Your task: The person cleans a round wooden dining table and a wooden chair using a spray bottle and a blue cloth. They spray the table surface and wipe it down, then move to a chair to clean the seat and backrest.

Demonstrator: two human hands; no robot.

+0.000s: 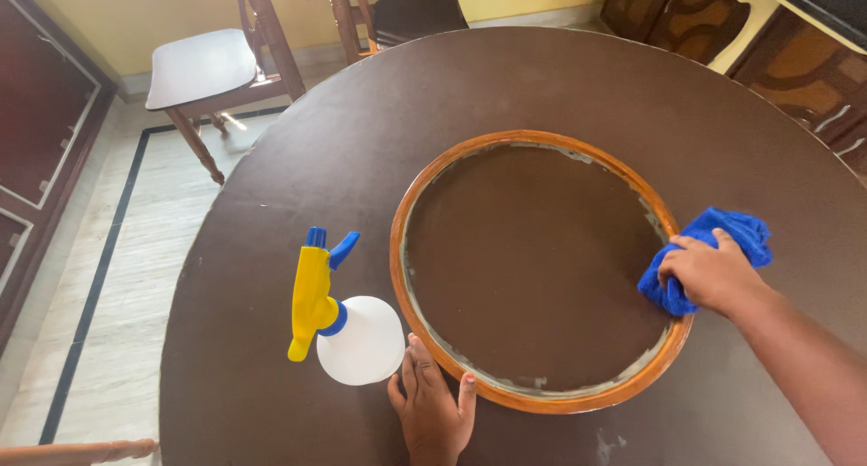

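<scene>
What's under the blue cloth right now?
The blue cloth, gripped by the right hand, lies over the round turntable's orange rim on its right side. That rim stretch and the table beneath are hidden.

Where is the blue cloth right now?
In the head view, the blue cloth sits under the right hand, on the right edge of the round wooden turntable, across from the spray bottle.
</scene>
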